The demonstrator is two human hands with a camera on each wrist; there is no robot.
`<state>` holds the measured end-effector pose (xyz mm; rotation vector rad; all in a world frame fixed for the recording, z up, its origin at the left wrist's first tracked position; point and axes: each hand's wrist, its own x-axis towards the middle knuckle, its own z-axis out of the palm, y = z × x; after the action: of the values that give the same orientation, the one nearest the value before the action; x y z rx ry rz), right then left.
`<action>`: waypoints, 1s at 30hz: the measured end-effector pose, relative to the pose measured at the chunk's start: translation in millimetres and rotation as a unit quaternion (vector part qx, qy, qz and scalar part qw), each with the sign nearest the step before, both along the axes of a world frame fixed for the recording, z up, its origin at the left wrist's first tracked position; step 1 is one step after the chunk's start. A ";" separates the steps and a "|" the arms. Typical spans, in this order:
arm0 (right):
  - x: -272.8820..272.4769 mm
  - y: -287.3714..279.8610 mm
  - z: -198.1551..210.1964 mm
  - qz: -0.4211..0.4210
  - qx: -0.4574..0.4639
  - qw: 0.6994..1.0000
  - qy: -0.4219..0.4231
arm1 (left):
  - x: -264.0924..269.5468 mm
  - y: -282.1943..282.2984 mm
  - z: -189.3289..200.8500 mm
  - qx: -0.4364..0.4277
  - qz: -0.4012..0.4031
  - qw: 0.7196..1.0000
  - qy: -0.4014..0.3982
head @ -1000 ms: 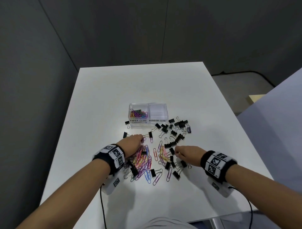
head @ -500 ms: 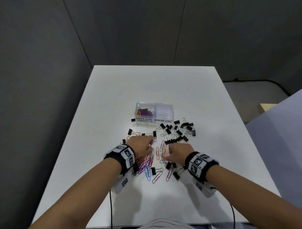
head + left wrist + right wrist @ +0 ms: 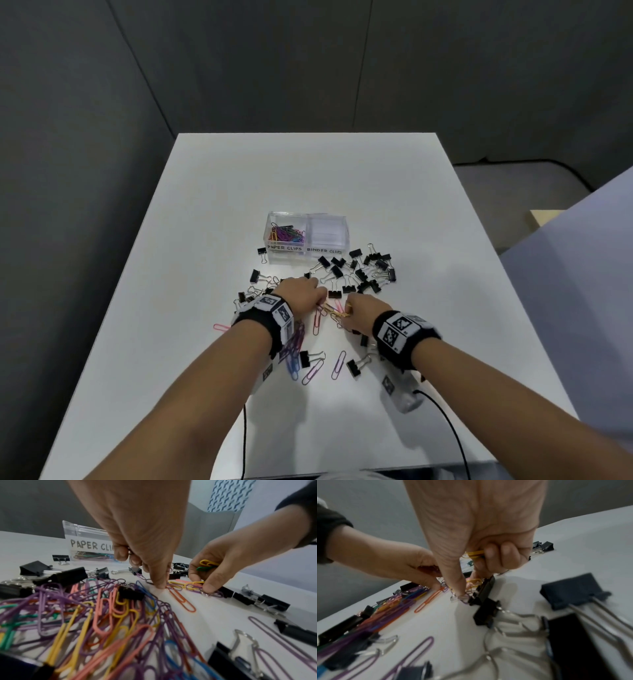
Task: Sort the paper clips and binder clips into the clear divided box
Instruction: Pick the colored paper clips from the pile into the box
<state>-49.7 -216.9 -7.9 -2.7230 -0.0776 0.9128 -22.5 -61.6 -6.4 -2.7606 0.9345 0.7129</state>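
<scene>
The clear divided box (image 3: 329, 251) stands mid-table; its left half, labelled PAPER CLIPS (image 3: 91, 545), holds coloured paper clips, and I see nothing in the BINDER CLIPS half. Black binder clips (image 3: 359, 270) lie scattered in front of it on the right. A heap of coloured paper clips (image 3: 96, 609) lies under my left wrist. My left hand (image 3: 320, 298) holds a few clips in its curled fingers, and one fingertip (image 3: 159, 585) presses the table by an orange paper clip (image 3: 181, 599). My right hand (image 3: 349, 308) grips yellow and green paper clips (image 3: 206, 565) and pinches more on the table.
Loose purple paper clips (image 3: 339, 365) and binder clips (image 3: 356, 366) lie near me between my wrists. A pink clip (image 3: 221, 327) lies left of the heap. The white table (image 3: 376, 185) is bordered by grey walls; black cables (image 3: 455, 442) trail off its front edge.
My right hand has moved left and my left hand right, so their fingertips now meet over the middle of the clips. The right hand now holds yellow and green clips.
</scene>
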 end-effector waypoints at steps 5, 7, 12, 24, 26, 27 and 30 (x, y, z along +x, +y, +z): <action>6.7 1.4 1.7 0.031 -0.006 0.999 -0.005 | 1.0 2.7 1.3 0.006 0.001 1.000 0.003; 7.5 -0.3 2.6 0.047 0.000 0.999 -0.021 | 1.4 5.3 0.1 0.008 -0.009 1.000 -0.001; 12.7 -5.8 8.1 0.058 0.055 0.996 -0.029 | 4.0 17.0 -0.4 -0.055 0.016 0.998 -0.007; 17.5 -16.4 12.9 -0.046 0.170 0.982 -0.060 | 15.1 60.0 8.9 -0.096 0.102 0.990 0.024; 18.5 -14.7 14.4 -0.070 0.173 0.981 -0.046 | 13.4 58.6 11.8 -0.093 0.100 0.990 0.028; 19.4 -14.0 15.0 -0.083 0.171 0.981 -0.046 | 11.6 56.4 13.1 -0.091 0.087 0.992 0.028; 23.1 -13.8 14.1 -0.140 0.188 0.970 -0.067 | 3.8 45.0 13.6 -0.077 0.029 0.996 0.026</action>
<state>-26.6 -230.7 6.3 -2.3610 0.0968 0.5674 -18.7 -16.7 7.1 -2.9269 0.9619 0.7541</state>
